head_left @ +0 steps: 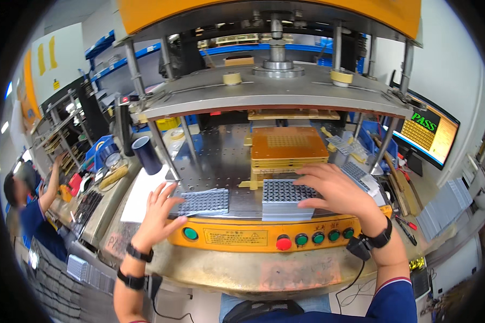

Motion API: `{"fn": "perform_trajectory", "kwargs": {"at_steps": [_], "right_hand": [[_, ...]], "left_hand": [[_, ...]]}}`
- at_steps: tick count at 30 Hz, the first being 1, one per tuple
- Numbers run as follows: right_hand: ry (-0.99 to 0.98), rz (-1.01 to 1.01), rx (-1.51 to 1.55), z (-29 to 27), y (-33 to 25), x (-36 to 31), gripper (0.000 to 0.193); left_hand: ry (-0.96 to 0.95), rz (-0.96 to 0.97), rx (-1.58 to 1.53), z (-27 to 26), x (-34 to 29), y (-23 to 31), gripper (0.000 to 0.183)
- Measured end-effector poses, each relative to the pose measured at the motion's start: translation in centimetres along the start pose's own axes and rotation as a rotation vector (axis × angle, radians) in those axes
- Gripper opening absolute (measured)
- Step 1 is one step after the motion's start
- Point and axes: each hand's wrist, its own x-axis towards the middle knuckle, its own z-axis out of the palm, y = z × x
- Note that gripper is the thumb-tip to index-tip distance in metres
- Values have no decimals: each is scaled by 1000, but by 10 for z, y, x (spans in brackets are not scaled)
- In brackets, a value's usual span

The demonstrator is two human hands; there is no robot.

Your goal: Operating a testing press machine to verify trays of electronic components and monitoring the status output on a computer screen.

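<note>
A tall, neat stack of grey panels (pixel 287 207) with a grid of round cut-outs stands at the front of the press bed. My right hand (pixel 338 189) is at its right side, fingers spread and thumb beside the top edge; contact cannot be made out. To the left lies a lower, slightly fanned stack of similar panels (pixel 207 202). My left hand (pixel 159 212) is open at that stack's left end, thumb and fingers apart. Behind the tall stack sits a layered test fixture (pixel 289 145) with a brown-orange top plate.
The press's upper plate (pixel 275 89) hangs over the bed on metal posts. A yellow control panel (pixel 234 237) with a red button (pixel 283 242) and several green ones runs along the front. A monitor (pixel 428 129) stands at right. Another person (pixel 35 215) works at far left.
</note>
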Motion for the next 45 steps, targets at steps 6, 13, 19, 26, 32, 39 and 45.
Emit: {"fn": "perform_trajectory", "kwargs": {"at_steps": [6, 13, 19, 26, 32, 39, 45], "right_hand": [[-186, 88, -27, 3, 6, 8, 52], [-41, 112, 164, -5, 34, 38, 42], [-35, 243, -226, 30, 113, 66, 38], [-72, 177, -194, 43, 121, 74, 38], [-99, 187, -195, 41, 121, 76, 37], [-167, 151, -148, 37, 122, 82, 34], [-305, 245, -53, 23, 126, 83, 51]], "left_hand": [[287, 21, -152, 73, -93, 73, 27], [458, -208, -275, 105, -120, 97, 16], [450, -165, -239, 107, -115, 97, 13], [452, -186, -210, 105, -115, 101, 12], [455, -175, -193, 104, -112, 102, 12], [459, -175, -182, 104, -113, 101, 11], [455, -179, -171, 103, -106, 104, 9]]}}
